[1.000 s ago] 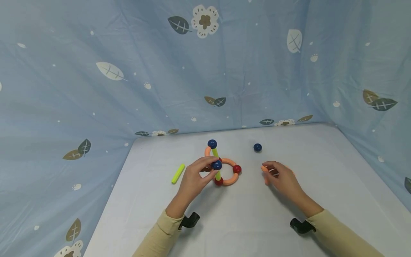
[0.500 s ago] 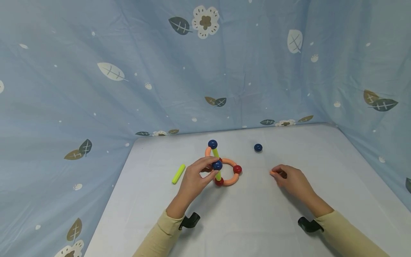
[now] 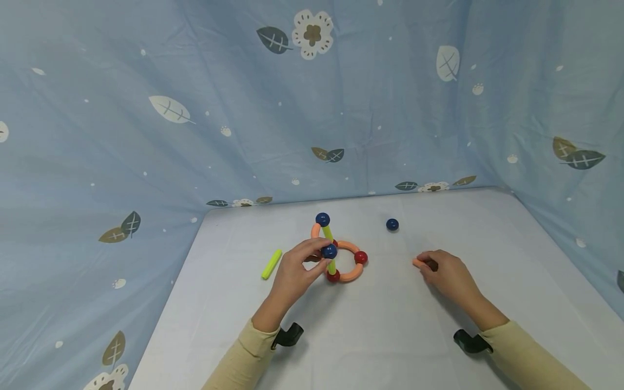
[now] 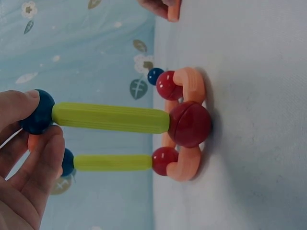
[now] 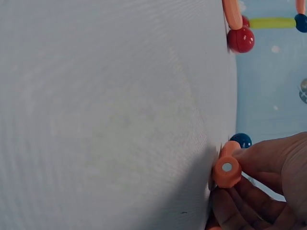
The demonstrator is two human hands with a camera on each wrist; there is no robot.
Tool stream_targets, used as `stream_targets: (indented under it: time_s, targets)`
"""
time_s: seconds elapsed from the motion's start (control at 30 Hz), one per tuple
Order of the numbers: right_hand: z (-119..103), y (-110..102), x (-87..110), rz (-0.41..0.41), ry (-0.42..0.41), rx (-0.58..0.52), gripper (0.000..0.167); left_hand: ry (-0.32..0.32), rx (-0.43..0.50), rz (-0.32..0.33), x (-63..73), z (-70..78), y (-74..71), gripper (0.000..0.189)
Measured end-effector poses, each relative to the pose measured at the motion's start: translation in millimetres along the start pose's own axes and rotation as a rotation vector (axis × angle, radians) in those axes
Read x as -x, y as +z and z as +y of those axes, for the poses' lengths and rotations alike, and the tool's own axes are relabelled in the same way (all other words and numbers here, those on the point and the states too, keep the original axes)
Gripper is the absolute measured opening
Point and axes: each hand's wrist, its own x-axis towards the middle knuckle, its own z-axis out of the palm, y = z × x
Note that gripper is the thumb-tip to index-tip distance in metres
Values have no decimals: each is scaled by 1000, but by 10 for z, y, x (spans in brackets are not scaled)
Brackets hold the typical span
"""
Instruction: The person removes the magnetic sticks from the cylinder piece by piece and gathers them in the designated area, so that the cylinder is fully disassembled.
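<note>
My left hand (image 3: 294, 273) pinches a blue ball (image 3: 329, 251) between thumb and fingers. This ball tops an upright lime-green magnetic rod (image 4: 110, 117), whose foot meets a red ball (image 4: 190, 124). Curved orange rods (image 3: 351, 273) and red balls form a ring lying on the table. Behind stands a second green rod (image 4: 112, 162) with another blue ball (image 3: 322, 219) on top; a curved orange rod (image 3: 315, 231) reaches it. At the right, my right hand (image 3: 450, 276) pinches a curved orange rod (image 5: 227, 173) low at the tabletop, its round magnet end showing in the right wrist view.
A loose green rod (image 3: 271, 264) lies left of the ring. A loose blue ball (image 3: 392, 225) sits toward the back. Part of another orange piece (image 5: 214, 228) shows under the right fingers. Patterned blue cloth (image 3: 312, 108) hangs behind the white table (image 3: 370, 336).
My right hand has moved rightward and settled at the tabletop, away from the ring, with the curved orange rod in its fingers. The left hand has stayed on the blue ball.
</note>
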Motion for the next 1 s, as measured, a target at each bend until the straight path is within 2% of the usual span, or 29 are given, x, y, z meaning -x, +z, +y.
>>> stream_targets:
  time_s: [0.4,0.53,0.77,1.0]
  targets:
    - [29,16,-5,28,-18,22,24,10,4,3,3,-4,-10,43]
    - [25,22,8,79,-32,31,26,12,7,2,2,-3,-14,43]
    - [-66,55,8,198,-120,20,24,18,7,2,-1,-9,-5,43]
    - [-170,103,9,223,-145,-27,18,15,3,1,5,-20,0,45]
